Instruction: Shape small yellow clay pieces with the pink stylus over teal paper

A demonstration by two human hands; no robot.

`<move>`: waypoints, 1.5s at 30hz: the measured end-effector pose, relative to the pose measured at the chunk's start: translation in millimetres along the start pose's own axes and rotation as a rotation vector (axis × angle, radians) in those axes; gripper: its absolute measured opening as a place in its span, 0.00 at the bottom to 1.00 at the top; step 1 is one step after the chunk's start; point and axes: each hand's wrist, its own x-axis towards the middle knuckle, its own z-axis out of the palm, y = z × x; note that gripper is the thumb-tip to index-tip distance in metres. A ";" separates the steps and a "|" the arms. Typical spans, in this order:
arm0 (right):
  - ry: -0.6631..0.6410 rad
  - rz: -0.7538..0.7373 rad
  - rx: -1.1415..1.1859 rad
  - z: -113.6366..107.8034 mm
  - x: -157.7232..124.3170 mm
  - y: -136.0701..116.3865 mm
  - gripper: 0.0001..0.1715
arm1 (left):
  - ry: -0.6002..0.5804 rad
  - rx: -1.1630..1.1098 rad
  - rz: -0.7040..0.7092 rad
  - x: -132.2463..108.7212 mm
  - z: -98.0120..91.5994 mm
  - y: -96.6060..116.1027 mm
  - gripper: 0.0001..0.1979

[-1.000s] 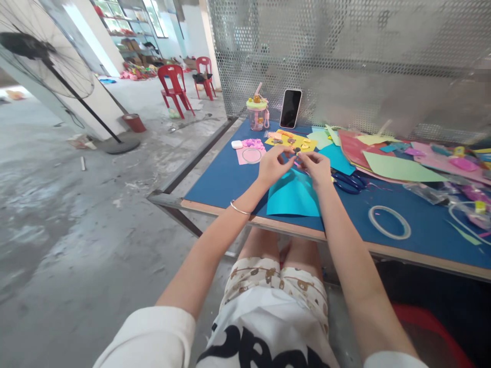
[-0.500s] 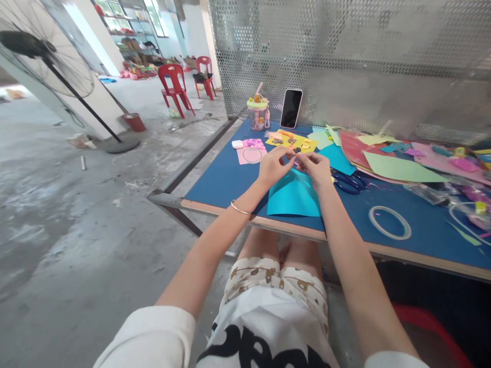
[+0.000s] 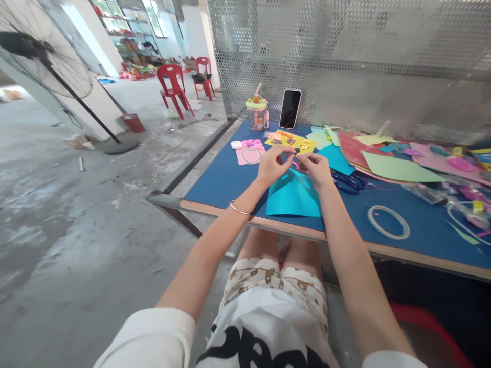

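Observation:
My left hand (image 3: 273,166) and my right hand (image 3: 315,168) meet fingertip to fingertip above the blue table, both pinched closed. Whatever they grip is too small to make out. A small dark piece (image 3: 296,151) shows at the fingertips; I cannot tell if it is held or lies behind them. Below the hands is a bright blue sheet (image 3: 293,197). Just beyond them, a yellow sheet (image 3: 282,138) carries small orange, brown and yellow pieces. Left of my left hand, a pink sheet (image 3: 242,157) bears pink and purple bits and a clear ring.
Blue-handled scissors (image 3: 349,183) lie right of my right hand, with a roll of tape (image 3: 388,222) nearer the edge. Coloured sheets (image 3: 402,166) pile up at the right. A phone (image 3: 290,109) and a lidded cup (image 3: 257,113) stand at the back, before a perforated metal panel (image 3: 345,61).
Both hands stay together in nearly the same place. The fingertips have shifted slightly, and the dark piece shows more plainly between them.

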 end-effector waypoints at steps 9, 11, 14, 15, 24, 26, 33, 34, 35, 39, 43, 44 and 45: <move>-0.044 0.024 0.019 -1.8 -0.6 -2.9 0.17 | -0.033 -0.012 0.025 0.4 0.8 0.2 0.08; -0.030 0.036 0.028 -2.2 0.4 -2.4 0.19 | -0.016 -0.018 0.021 0.5 0.9 0.7 0.07; -0.028 0.038 0.033 -3.0 1.9 -1.1 0.21 | 0.011 -0.015 0.002 0.2 1.0 1.5 0.08; -0.037 0.029 0.021 -3.1 2.1 -0.8 0.21 | 0.018 -0.011 -0.004 0.0 1.0 1.7 0.08; 0.106 -0.439 -0.481 4.5 -7.5 -5.5 0.14 | 0.086 0.023 -0.034 0.0 0.6 3.1 0.07; 0.115 -0.492 -0.516 6.3 -10.4 -7.3 0.13 | 0.084 0.020 -0.031 0.0 0.6 3.9 0.07; 0.149 -0.546 -0.581 7.7 -13.4 -10.3 0.11 | 0.062 0.048 -0.038 -0.1 0.4 4.9 0.10; 0.146 -0.551 -0.584 7.7 -13.5 -10.2 0.11 | 0.062 0.051 -0.043 -0.1 0.4 4.8 0.10; 0.145 -0.558 -0.588 7.7 -13.5 -10.0 0.10 | 0.064 0.054 -0.048 -0.1 0.5 4.7 0.11; 0.130 -0.590 -0.598 7.7 -13.7 -8.9 0.09 | 0.073 0.052 -0.057 0.1 0.5 4.9 0.11; 0.130 -0.591 -0.611 7.9 -13.9 -8.6 0.09 | 0.073 0.041 -0.031 0.1 0.5 5.0 0.09; 0.135 -0.588 -0.618 8.0 -14.0 -8.8 0.09 | 0.069 0.043 -0.026 0.0 0.6 4.7 0.09; 0.139 -0.586 -0.626 8.0 -14.2 -9.1 0.09 | 0.062 0.045 -0.025 -0.1 0.7 4.2 0.09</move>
